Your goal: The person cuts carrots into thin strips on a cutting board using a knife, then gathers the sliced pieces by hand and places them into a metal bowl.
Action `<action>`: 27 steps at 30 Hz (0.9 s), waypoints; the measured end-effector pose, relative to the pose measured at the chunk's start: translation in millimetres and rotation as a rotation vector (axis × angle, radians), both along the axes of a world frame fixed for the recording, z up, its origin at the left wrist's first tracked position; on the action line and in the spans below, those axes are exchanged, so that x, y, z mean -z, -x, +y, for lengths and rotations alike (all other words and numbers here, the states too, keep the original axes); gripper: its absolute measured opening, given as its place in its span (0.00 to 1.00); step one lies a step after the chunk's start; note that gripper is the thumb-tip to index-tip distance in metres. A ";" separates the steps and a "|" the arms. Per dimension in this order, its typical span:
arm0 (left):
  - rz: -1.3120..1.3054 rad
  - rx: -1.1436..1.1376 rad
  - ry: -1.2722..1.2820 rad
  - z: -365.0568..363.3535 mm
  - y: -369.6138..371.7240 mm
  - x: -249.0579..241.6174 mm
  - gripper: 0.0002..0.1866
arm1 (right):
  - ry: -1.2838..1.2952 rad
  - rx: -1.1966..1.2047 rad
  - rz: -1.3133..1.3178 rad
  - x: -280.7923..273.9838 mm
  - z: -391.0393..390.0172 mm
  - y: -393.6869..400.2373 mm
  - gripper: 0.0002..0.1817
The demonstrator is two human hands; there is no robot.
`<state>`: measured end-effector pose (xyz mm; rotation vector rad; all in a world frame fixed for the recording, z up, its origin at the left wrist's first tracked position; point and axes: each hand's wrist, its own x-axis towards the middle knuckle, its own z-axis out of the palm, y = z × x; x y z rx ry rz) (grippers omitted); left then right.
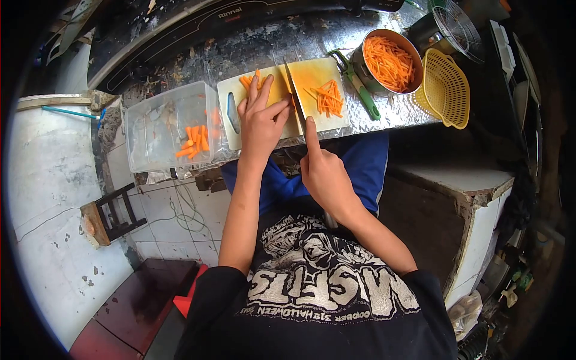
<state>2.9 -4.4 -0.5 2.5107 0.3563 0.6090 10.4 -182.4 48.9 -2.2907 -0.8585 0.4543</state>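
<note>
A white cutting board (231,137) lies on the counter in front of me. My left hand (262,114) rests on it, fingers bent over and pressing down on a piece of carrot mostly hidden beneath them. Carrot pieces (245,81) show past those fingertips. In my right hand (327,177) is a kitchen knife (294,90), its handle gripped with the index finger stretched along the spine. The blade stands on the board right beside my left fingers. To the right of the blade sits a small pile of thin carrot strips (327,99).
Left of the board, a clear plastic container (144,141) holds cut carrot chunks (194,142). A green-handled peeler (364,99) lies to the right, beside a metal pot (359,63) full of shredded carrot (389,63). A yellow basket (445,87) adjoins the pot. Behind stands a Rinnai stove (234,21).
</note>
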 end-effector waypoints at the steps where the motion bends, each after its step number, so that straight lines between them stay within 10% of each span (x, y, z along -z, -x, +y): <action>1: 0.007 -0.005 0.005 0.3 -0.2 -0.6 0.11 | 0.005 -0.005 0.007 -0.1 0.5 0.2 0.42; 27: -0.053 -0.009 0.063 3.3 -0.1 1.3 0.08 | -0.030 0.003 -0.006 -1.7 17.2 -14.0 0.41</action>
